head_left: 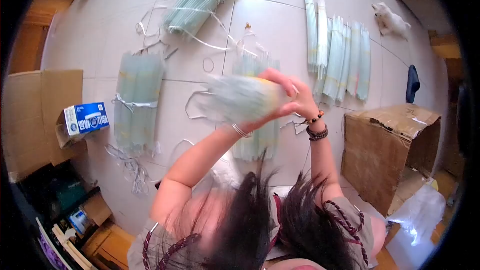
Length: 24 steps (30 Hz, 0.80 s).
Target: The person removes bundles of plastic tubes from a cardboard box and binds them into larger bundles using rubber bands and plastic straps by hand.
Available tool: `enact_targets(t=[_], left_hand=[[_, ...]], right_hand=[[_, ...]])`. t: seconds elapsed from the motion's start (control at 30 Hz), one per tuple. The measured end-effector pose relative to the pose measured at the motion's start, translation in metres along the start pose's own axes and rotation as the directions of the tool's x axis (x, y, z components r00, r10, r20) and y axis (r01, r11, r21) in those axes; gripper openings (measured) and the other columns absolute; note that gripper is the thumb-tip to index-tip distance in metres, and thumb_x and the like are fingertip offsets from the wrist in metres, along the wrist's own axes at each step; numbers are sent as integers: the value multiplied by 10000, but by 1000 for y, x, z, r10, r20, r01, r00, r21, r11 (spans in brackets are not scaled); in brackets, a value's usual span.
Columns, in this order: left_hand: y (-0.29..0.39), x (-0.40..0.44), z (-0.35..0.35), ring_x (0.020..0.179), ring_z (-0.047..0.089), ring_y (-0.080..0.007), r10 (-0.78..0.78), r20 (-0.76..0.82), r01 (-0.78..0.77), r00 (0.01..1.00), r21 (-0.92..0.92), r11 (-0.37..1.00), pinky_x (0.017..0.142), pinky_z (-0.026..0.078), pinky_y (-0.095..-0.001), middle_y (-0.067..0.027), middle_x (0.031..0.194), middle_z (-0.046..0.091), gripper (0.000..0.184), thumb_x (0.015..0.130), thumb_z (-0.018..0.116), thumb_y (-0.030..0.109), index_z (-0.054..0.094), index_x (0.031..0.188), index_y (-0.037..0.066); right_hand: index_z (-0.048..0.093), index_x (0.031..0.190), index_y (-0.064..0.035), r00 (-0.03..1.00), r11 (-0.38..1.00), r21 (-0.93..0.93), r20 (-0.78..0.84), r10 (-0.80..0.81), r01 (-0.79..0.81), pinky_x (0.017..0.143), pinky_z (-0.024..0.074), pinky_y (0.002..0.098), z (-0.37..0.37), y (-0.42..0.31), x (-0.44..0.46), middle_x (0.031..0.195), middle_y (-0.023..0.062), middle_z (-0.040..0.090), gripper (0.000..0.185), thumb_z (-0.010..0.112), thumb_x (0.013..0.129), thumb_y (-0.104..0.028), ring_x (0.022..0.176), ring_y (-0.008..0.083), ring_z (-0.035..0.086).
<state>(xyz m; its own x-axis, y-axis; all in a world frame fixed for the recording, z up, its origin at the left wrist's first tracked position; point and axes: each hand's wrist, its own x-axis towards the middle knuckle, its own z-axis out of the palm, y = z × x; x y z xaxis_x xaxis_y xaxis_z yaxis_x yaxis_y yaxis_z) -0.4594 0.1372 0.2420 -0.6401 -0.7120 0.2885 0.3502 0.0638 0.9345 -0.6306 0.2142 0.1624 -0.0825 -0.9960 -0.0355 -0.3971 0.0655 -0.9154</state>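
Above the floor, a bundle of thin pale green rods (235, 99) is held up, smeared by motion, with a yellow band near its right end. My left hand (272, 114) supports it from below, its fingers partly hidden by the rods. At the banded end, my right hand (294, 92) curls its fingers and thumb around the rods. Directly beneath lies another group of banded rod bundles (256, 142) on the tiles. A loose rubber band (208, 64) rests on the floor just beyond.
Left lie rod bundles tied with white strap (137, 104); a larger tied stack (200, 5) is at the back. Several separate bundles (336, 55) lie right, near a small white dog (391, 20). Cardboard box (375, 155) stands right, blue-white box (86, 118) left. Loose strapping (132, 170) litters the floor.
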Motion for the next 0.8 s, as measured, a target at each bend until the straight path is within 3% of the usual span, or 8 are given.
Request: enact_targets(t=[0.03,0.07,0.17,0.2,0.3,0.33,0.67,0.8], left_hand=[[0,-5,6,885,592,-101,-47,19,47,999,-27,999,808,493,-265,-19,937,636,240,791,754,79,602,976,69],[2,-9,10,879,589,-95,-89,43,92,995,-53,994,804,492,-259,-19,931,635,225,784,754,67,607,955,67],[26,-5,16,868,594,-86,-120,38,115,992,123,986,788,494,-248,-17,929,639,218,775,740,33,611,948,64],[24,-4,18,853,599,-82,-118,26,114,993,107,988,774,494,-242,-14,918,637,223,772,735,25,612,955,58],[18,-3,17,848,599,-85,-120,73,117,990,36,992,766,494,-243,-10,909,633,223,767,741,27,614,948,55],[14,-4,16,841,601,-89,-116,68,111,991,75,991,762,496,-248,-11,893,628,240,754,756,35,616,946,57],[16,-8,19,857,555,-174,-82,70,83,994,-11,996,814,456,-293,-18,838,619,243,708,796,67,630,886,80],[14,-9,17,859,537,-169,-70,79,68,994,25,997,827,444,-293,-16,823,618,245,706,801,74,633,884,85]], right_hand=[[632,1113,-58,997,997,-30,30,-74,75,786,489,354,3,-3,0,969,119,629,387,709,743,-139,873,222,618],[648,1125,-61,998,988,156,56,-19,10,798,494,363,6,-7,-4,1020,122,646,417,725,735,-186,915,245,629],[644,1140,-50,993,987,108,-33,-114,117,848,493,362,8,-33,0,1047,110,653,432,721,750,-220,961,254,622],[635,1168,-45,955,953,64,-1,-295,295,870,498,362,10,-13,7,1080,104,655,444,721,768,-216,985,261,624],[629,1183,-39,986,982,94,-48,-159,163,877,500,359,16,-5,-2,1093,106,652,423,697,806,-218,990,248,628],[630,1177,-32,999,952,303,-48,-20,33,876,501,350,18,-10,-6,1113,101,650,408,683,825,-230,1000,232,626],[635,1091,-13,994,965,240,31,104,-109,834,493,325,8,-30,-7,1044,91,627,331,582,869,-252,956,218,614],[631,1098,-11,1000,955,297,9,21,-22,836,487,320,10,-31,-5,1038,99,617,368,558,860,-282,966,218,608]])
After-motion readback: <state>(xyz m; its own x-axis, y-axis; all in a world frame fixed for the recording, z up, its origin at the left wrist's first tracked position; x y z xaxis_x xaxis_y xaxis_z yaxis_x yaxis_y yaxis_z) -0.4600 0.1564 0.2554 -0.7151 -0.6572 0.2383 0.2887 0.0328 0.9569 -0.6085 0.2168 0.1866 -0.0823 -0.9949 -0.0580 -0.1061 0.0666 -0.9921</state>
